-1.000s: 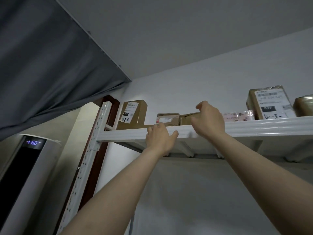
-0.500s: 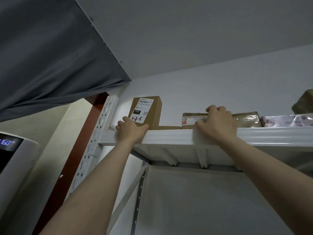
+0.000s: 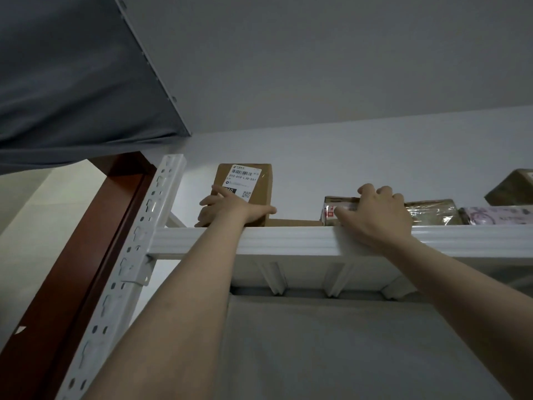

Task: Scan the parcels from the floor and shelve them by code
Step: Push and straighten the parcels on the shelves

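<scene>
Top shelf [image 3: 288, 238]: white metal, viewed from below. Upright brown parcel [image 3: 259, 194]: labelled, stood at the shelf's left end. It is pressed by the left hand [image 3: 230, 209], whose fingers are laid straight and spread across its lower front, with the thumb stretched right. Flat taped parcel [image 3: 432, 210]: laid further right on the same shelf. It is gripped by the right hand [image 3: 377, 215], fingers curled over its top edge, thumb on its near face. Pink-patterned parcel [image 3: 496, 215]: lodged just beside it, on the right.
</scene>
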Demonstrator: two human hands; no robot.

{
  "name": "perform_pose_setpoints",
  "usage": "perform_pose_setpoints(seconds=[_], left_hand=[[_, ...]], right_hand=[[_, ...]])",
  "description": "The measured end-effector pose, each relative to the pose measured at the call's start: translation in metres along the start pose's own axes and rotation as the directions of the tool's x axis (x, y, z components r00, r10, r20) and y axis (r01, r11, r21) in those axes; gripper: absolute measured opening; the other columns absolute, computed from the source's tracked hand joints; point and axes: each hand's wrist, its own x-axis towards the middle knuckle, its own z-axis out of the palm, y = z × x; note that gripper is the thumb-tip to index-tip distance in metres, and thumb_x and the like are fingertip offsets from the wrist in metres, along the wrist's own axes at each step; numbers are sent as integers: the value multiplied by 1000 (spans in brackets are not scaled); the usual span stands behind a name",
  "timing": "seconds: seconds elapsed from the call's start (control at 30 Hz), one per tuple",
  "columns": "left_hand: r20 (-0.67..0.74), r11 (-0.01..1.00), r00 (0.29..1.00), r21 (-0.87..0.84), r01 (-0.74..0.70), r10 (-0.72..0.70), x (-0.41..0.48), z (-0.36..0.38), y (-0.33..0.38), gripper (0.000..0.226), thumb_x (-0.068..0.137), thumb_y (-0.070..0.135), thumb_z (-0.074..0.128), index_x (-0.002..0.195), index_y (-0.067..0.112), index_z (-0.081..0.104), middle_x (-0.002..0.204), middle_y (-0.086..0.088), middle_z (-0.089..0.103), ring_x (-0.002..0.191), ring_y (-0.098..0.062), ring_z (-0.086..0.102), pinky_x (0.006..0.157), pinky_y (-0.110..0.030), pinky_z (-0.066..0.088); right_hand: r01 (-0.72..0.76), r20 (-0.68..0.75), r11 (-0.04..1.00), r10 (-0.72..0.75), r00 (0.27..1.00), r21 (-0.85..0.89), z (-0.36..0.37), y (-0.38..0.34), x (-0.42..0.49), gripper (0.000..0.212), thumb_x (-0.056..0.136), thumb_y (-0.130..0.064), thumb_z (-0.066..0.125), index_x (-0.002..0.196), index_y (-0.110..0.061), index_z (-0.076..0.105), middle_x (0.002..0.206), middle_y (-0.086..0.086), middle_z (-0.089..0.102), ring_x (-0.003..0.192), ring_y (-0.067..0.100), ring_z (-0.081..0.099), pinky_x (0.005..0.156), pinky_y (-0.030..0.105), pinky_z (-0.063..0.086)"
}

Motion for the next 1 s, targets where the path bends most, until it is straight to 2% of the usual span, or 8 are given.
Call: perform_pose_setpoints(seconds=[0.17,0.3,0.4,0.5,0.67,0.8,0.9,1.0], left_hand=[[-71,995,997,99,24,-17,2,2,4,134,62,81,69,155,8,6,151,-23,23,134,-44,34,108,-60,37],[-150,962,989,272,27,15,7,-9,7,129,58,93,55,150,7,27,140,-23,36,126,-41,40,106,-53,36],[-71,949,997,310,58,-38,11,-22,8,113,60,91,52,144,16,41,135,-19,44,123,-40,42,105,-50,35],[77,952,995,305,31,-57,10,-33,8,83,64,84,50,123,26,55,124,-11,55,114,-37,53,105,-45,38],[251,950,968,306,-68,-12,12,-34,13,85,42,80,63,108,26,60,116,-7,59,107,-33,60,103,-46,43],[345,947,938,292,-133,25,10,-27,9,79,59,73,62,115,17,63,120,-11,62,114,-29,61,101,-39,44],[289,942,957,322,-96,-1,11,-20,5,88,41,76,60,110,22,63,115,-9,62,107,-30,62,103,-43,42],[183,938,983,338,-69,7,5,-19,3,81,49,78,55,109,24,61,114,-7,59,105,-31,58,103,-44,43]], right_hand=[[2,-8,1000,-2,1000,-29,3,-2,0,66,88,-55,52,136,-10,46,136,20,43,127,41,38,99,47,39],[-2,-23,1000,1,1000,-26,6,-2,2,66,88,-58,51,133,-10,49,135,19,44,127,40,38,98,48,39],[-10,-32,999,9,999,-39,8,-3,3,66,87,-60,51,129,-9,53,133,18,45,126,40,38,97,47,39],[-20,-31,998,18,999,-51,9,-4,4,65,86,-62,52,126,-11,55,131,17,44,125,39,37,94,47,40],[-39,1,998,39,999,-52,8,-5,6,63,84,-62,52,123,-13,57,129,14,43,124,39,37,93,48,40],[-19,39,997,21,999,-70,6,-6,5,64,84,-63,51,130,-18,55,130,14,40,124,41,36,95,48,40],[-19,58,998,22,998,-54,4,-6,6,61,84,-59,53,131,-21,56,131,13,40,124,42,36,96,48,40],[-35,53,999,36,998,-18,2,-7,8,55,85,-54,54,130,-22,58,130,11,40,124,43,36,95,47,40]])
